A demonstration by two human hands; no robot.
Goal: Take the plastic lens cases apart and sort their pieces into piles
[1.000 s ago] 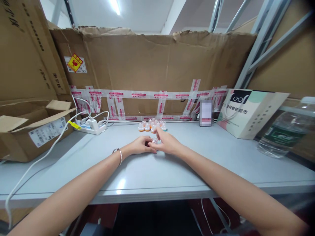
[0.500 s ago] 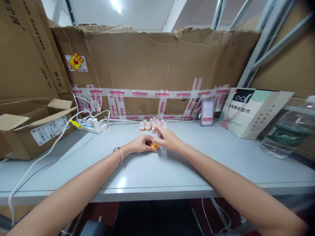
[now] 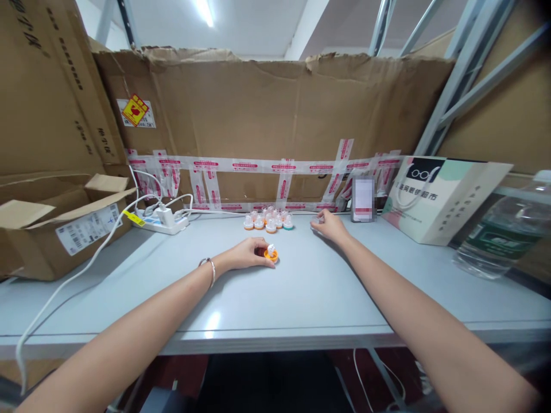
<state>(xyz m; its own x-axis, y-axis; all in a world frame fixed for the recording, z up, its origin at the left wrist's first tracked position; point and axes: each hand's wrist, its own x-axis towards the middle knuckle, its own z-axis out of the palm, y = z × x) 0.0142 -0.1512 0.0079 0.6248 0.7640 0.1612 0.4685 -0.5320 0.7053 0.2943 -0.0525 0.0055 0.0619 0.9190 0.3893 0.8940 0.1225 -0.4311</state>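
Observation:
My left hand (image 3: 252, 253) is closed on the rim of a small orange base (image 3: 271, 257) on the tabletop. A little white figure (image 3: 271, 249) stands in that base, with no cover over it. Farther right and back, my right hand (image 3: 330, 225) has its fingers round a small clear cover (image 3: 317, 221), close to the table surface. Between and behind the hands sits a cluster of several small capped toys (image 3: 270, 223) with clear tops; most bases are orange, one is green (image 3: 288, 225).
A phone (image 3: 364, 198) leans at the back right, beside a printed paper bag (image 3: 439, 195) and a large water bottle (image 3: 501, 229). On the left are a power strip (image 3: 166, 222) with white cables and an open cardboard box (image 3: 64, 229). Taped cardboard (image 3: 275, 115) walls the back.
My right hand has moved away from the orange base to the right and back, carrying the clear cover. The white figure now shows uncovered. My left hand has stayed at the base.

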